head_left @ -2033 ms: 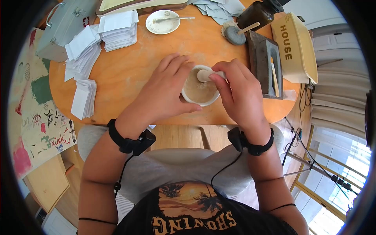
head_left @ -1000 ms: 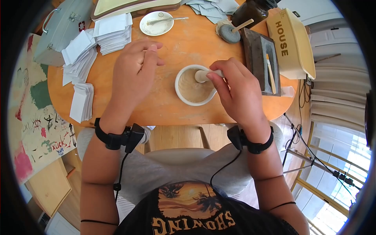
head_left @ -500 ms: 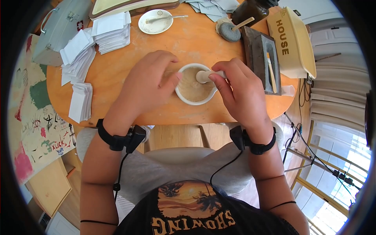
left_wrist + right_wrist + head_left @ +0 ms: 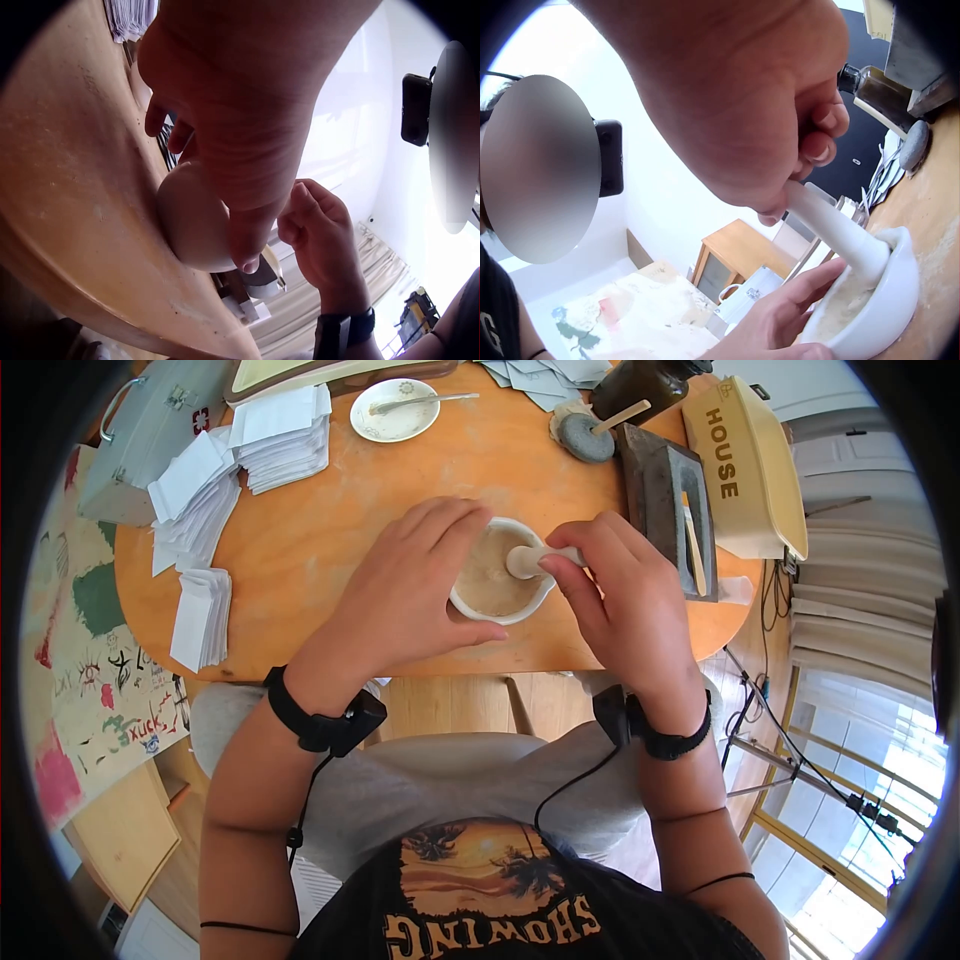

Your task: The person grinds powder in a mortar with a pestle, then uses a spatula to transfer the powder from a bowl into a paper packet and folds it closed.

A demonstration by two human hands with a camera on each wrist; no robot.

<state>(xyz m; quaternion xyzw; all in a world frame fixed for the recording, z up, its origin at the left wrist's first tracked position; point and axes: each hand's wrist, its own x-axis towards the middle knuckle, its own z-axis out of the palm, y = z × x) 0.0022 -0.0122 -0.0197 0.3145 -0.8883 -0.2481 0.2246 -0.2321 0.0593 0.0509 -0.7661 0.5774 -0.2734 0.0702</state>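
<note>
Since half a second ago, the left hand (image 4: 405, 585) has come round the white mortar, its thumb on the near side. Around it spreads the scuffed orange table (image 4: 300, 550), with a boxy cream HOUSE bin (image 4: 755, 485) far right and a metal case (image 4: 150, 450) far left. Nearer than the bin sits a rough dark stone block (image 4: 640, 490); folded paper stacks (image 4: 285, 435) lie left. The smooth mortar (image 4: 904, 300), middle near edge, holds cloudy tan stuff, its left side partly hidden by that hand. The right hand (image 4: 630, 600) pinches the pestle (image 4: 525, 562), tilted inside.
</note>
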